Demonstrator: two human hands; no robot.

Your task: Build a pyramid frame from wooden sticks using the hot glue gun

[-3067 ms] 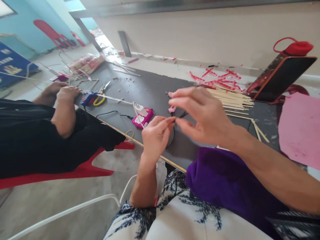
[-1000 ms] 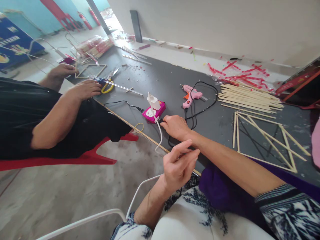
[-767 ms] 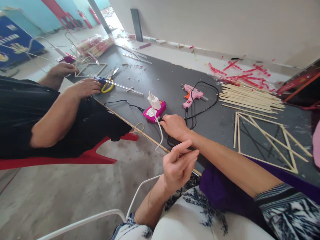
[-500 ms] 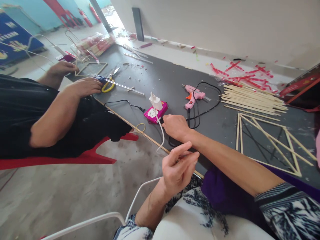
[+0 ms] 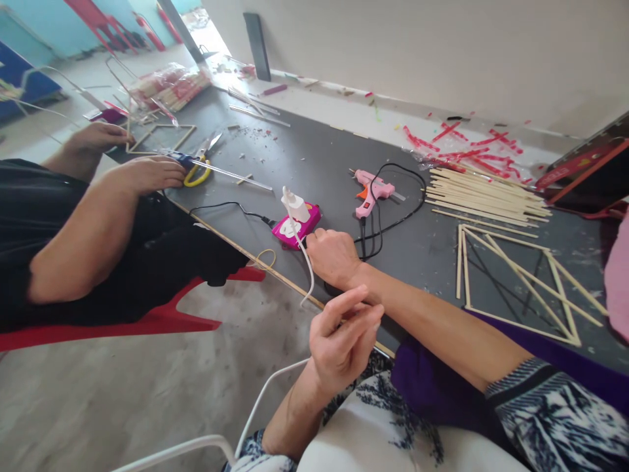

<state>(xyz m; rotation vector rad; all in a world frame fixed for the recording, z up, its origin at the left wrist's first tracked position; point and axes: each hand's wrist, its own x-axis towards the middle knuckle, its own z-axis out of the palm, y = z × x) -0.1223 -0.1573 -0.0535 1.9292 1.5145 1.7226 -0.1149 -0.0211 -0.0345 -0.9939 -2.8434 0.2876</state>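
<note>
My right hand (image 5: 334, 257) is closed at the near right end of the pink power strip (image 5: 296, 226), its fingertips curled out of sight; what they hold is hidden. A white plug adapter (image 5: 295, 204) with a white cable stands in the strip. My left hand (image 5: 343, 341) is raised over the table's front edge, close to my right forearm, with fingers bent but apart and nothing visible in it. Beyond my right hand lies a pink glue gun (image 5: 372, 190), its black cord looping around to the right.
A pile of wooden sticks (image 5: 486, 196) and a stick frame (image 5: 515, 269) lie on the right. At the left, another person's hands (image 5: 154, 174) are by a blue glue gun and yellow-handled scissors (image 5: 198, 172). Red wrappers (image 5: 462, 147) lie by the wall.
The view has shifted a little, so most things appear further left. My right hand is still by the power strip, and my left hand keeps nearly the same pose.
</note>
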